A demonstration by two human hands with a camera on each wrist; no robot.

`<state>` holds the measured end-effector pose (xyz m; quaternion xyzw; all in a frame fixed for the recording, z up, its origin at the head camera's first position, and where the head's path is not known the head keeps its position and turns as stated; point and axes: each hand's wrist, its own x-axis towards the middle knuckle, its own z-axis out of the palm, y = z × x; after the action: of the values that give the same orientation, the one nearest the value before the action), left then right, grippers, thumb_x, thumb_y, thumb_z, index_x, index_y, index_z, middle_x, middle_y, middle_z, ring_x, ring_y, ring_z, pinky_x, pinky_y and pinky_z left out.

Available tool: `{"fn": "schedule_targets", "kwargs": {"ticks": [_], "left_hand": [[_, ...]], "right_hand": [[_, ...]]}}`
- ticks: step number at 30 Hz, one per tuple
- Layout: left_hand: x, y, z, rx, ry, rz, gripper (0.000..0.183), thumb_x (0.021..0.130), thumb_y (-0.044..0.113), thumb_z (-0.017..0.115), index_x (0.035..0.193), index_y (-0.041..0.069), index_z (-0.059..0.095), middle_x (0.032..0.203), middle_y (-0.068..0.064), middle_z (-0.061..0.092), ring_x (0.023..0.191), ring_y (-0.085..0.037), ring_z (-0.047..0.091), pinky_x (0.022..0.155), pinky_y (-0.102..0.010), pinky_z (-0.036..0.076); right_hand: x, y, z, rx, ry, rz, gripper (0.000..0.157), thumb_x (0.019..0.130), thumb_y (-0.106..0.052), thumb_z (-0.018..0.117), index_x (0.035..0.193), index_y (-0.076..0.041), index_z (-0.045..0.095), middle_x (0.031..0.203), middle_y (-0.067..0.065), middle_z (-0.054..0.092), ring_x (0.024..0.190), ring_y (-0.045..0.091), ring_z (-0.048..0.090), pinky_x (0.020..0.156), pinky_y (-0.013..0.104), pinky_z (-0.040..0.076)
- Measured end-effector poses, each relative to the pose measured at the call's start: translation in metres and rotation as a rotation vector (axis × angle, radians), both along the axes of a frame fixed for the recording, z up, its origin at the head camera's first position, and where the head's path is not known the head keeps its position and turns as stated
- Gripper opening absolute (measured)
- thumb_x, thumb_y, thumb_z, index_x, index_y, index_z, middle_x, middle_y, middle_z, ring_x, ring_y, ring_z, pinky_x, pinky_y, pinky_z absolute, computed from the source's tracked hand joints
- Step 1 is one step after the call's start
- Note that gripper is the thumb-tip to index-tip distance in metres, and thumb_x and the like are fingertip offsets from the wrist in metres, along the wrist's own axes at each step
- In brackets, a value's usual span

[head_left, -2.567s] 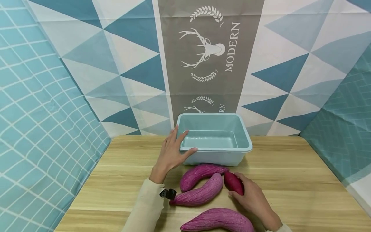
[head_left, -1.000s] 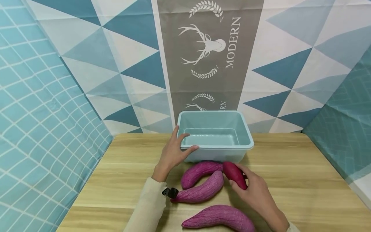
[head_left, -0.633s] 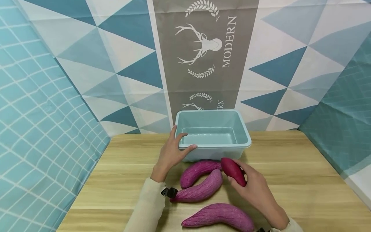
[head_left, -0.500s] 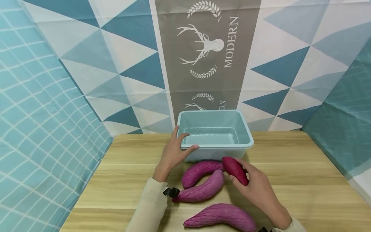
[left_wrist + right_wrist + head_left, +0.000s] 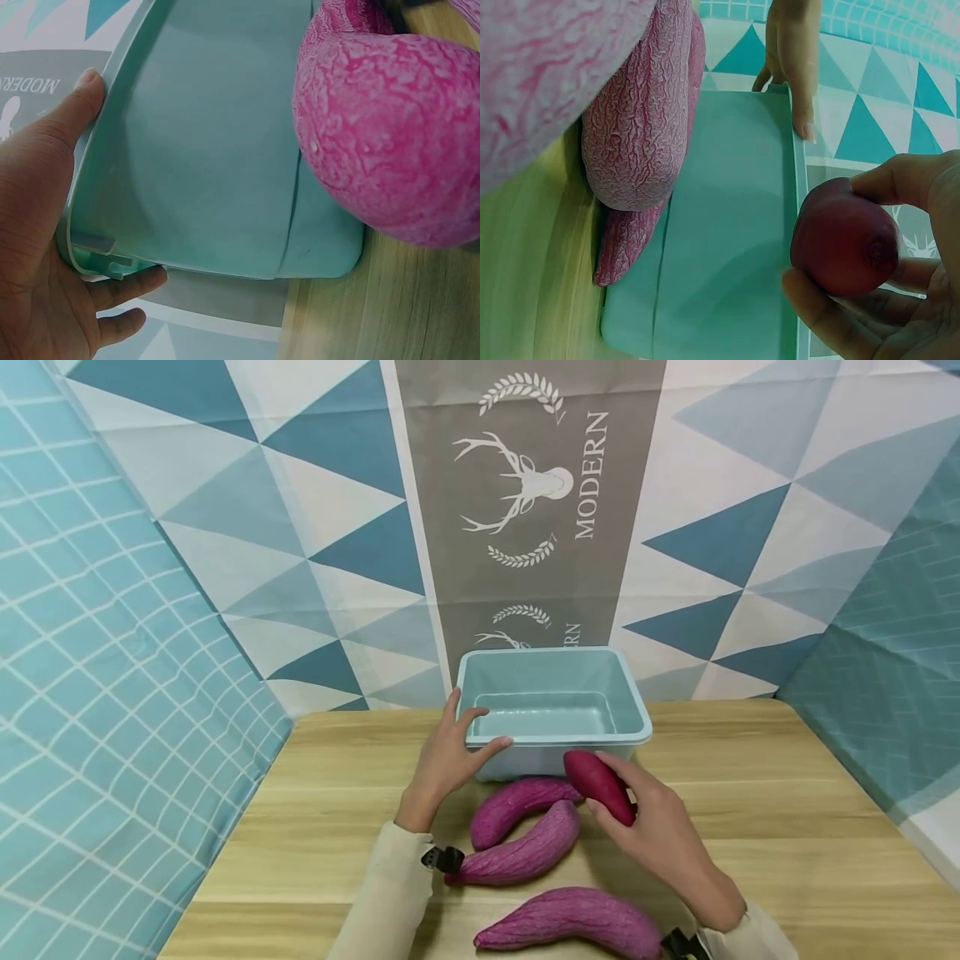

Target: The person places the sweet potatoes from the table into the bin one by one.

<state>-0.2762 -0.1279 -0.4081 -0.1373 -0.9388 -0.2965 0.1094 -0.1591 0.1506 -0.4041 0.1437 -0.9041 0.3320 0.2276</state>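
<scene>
My right hand (image 5: 660,818) holds a dark red sweet potato (image 5: 597,785) between thumb and fingers, in front of the basin's front wall. Its rounded end with a dark spot faces the right wrist camera. My left hand (image 5: 444,758) grips the front left corner of a light blue plastic basin (image 5: 562,741), thumb along the front rim and fingers at the left side. Two wrinkled, curved purple vegetables like eggplants lie before the basin, a darker one (image 5: 510,810) behind a paler one (image 5: 525,852). A third purple vegetable (image 5: 577,918) lies nearer me.
The wooden table (image 5: 330,827) carries everything. Behind the basin rises a wall cover (image 5: 360,527) with triangles and a deer print. Blue tile-patterned sheeting (image 5: 90,635) hangs at the left, and a teal sheet (image 5: 885,635) at the right.
My right hand has lifted the sweet potato from beside the purple vegetables, moving it up and slightly left toward the basin's front rim. The left hand has stayed at the basin's corner.
</scene>
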Motion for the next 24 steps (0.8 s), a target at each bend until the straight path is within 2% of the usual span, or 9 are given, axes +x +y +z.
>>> {"fn": "schedule_targets", "kwargs": {"ticks": [5, 15, 24], "left_hand": [[0.000, -0.002, -0.001, 0.001, 0.003, 0.009, 0.068, 0.086, 0.066, 0.067, 0.139, 0.025, 0.058, 0.171, -0.006, 0.012, 0.136, -0.042, 0.052, 0.096, -0.057, 0.052], [-0.001, -0.002, -0.001, 0.008, 0.008, 0.004, 0.069, 0.086, 0.066, 0.067, 0.139, 0.024, 0.058, 0.171, -0.007, 0.012, 0.139, -0.042, 0.050, 0.099, -0.057, 0.050], [-0.001, -0.001, -0.004, 0.012, 0.012, 0.002, 0.068, 0.086, 0.067, 0.067, 0.138, 0.024, 0.059, 0.171, -0.008, 0.013, 0.141, -0.043, 0.047, 0.095, -0.057, 0.052]], "right_hand": [[-0.004, -0.004, 0.003, -0.018, -0.001, 0.023, 0.060, 0.083, -0.015, 0.080, 0.138, -0.009, 0.058, 0.113, 0.012, 0.071, 0.080, 0.015, 0.062, 0.061, 0.022, 0.049], [-0.012, -0.003, 0.008, -0.023, 0.055, 0.037, 0.059, 0.083, -0.013, 0.080, 0.137, -0.009, 0.059, 0.121, 0.012, 0.070, 0.083, 0.016, 0.064, 0.063, 0.023, 0.052], [-0.025, -0.004, 0.014, -0.013, 0.085, 0.027, 0.057, 0.084, -0.014, 0.078, 0.137, -0.009, 0.059, 0.123, 0.013, 0.069, 0.088, 0.021, 0.064, 0.067, 0.032, 0.053]]}}
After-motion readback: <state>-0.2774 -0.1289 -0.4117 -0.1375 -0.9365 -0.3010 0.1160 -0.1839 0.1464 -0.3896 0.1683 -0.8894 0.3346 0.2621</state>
